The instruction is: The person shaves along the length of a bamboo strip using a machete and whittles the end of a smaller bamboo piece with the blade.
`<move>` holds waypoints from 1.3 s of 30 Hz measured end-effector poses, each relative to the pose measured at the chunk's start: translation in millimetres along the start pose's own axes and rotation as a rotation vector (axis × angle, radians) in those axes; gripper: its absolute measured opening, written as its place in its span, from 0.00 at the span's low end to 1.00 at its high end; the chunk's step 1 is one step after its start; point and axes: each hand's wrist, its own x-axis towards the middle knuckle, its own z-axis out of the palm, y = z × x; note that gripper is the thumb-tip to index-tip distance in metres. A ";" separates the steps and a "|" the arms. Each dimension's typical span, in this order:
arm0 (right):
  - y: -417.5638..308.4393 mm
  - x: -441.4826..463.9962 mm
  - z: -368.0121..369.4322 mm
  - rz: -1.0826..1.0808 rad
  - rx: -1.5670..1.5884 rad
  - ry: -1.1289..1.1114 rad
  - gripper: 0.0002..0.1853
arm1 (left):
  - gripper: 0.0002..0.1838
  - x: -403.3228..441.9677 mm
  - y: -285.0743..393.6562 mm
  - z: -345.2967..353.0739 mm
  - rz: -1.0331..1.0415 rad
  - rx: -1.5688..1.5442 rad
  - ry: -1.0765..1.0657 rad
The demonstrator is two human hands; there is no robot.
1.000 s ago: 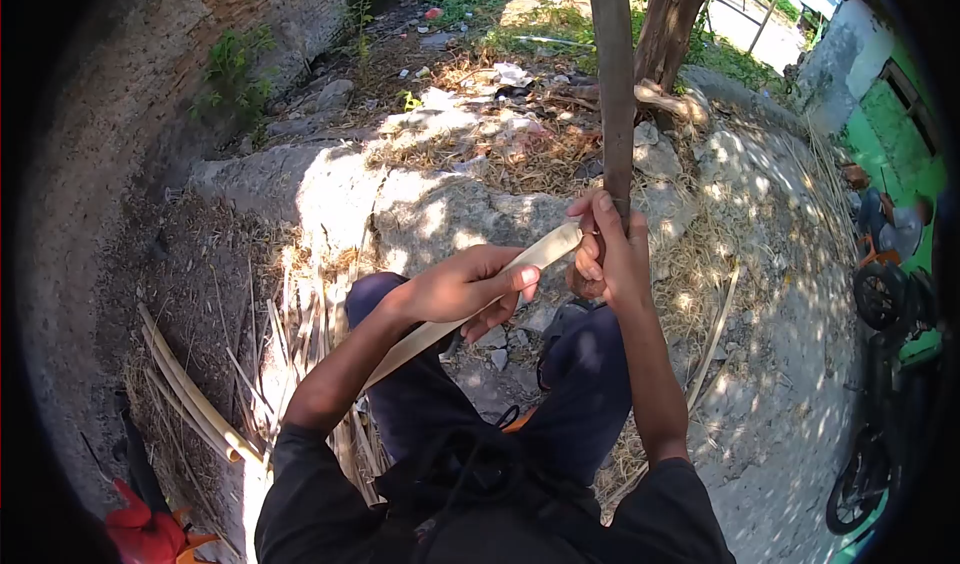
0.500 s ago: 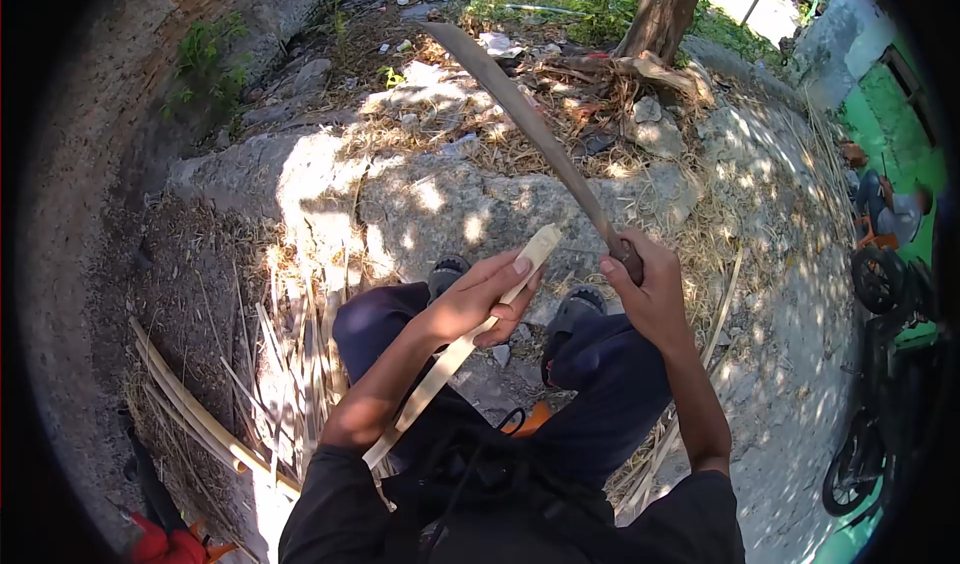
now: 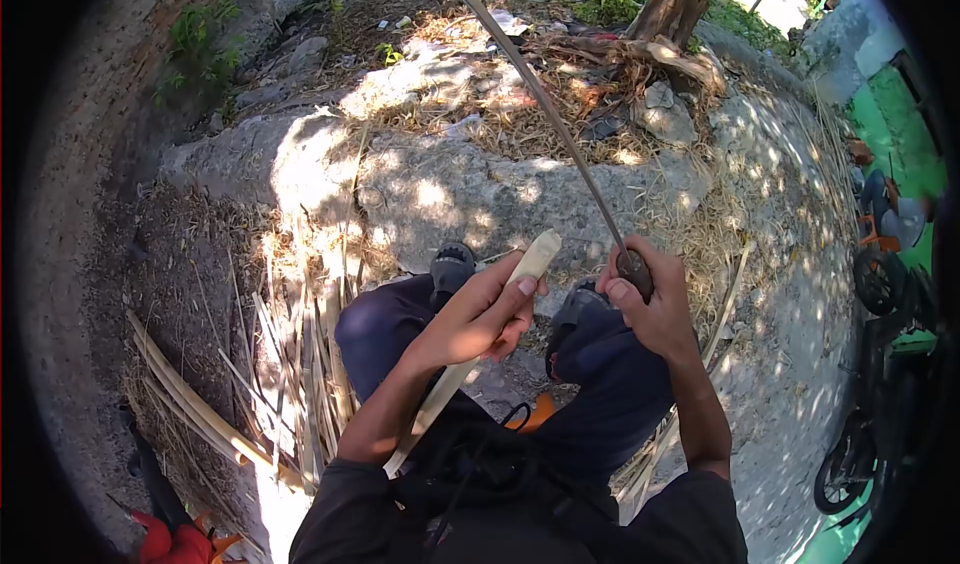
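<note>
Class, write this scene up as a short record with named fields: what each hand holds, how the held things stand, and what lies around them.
Left hand: grips a pale flat strip, thumb on top
Right hand: holds a long knife by its dark handle
Blade: extends forward, slanting left
Contact: strip and knife apart
Ground at left: loose pale strips and longer curved pieces
Ahead: a rough stone ledge, a tree trunk beyond
Light: patchy sun and shade
</note>
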 end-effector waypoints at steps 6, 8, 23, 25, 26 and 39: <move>-2.0 -4.2 1.2 -0.087 -0.383 -0.018 0.22 | 0.16 0.5 -6.2 0.4 0.034 0.008 -0.009; -2.1 -6.5 8.0 -0.134 -0.442 -0.018 0.23 | 0.16 1.4 -8.7 0.1 0.079 0.032 0.000; 5.5 -11.2 19.6 -0.197 -0.601 -0.083 0.26 | 0.18 -5.2 -18.9 -4.6 0.060 -0.035 0.015; 6.5 -11.3 20.4 -0.195 -0.606 -0.088 0.26 | 0.18 -9.4 -13.5 0.7 0.061 0.003 0.047; 7.7 -11.2 20.5 -0.195 -0.608 -0.093 0.27 | 0.19 -11.0 -11.9 2.4 0.060 0.042 0.079; 9.5 -13.9 24.6 -0.293 -0.760 -0.052 0.29 | 0.21 -7.2 -27.1 -5.5 0.077 0.101 0.133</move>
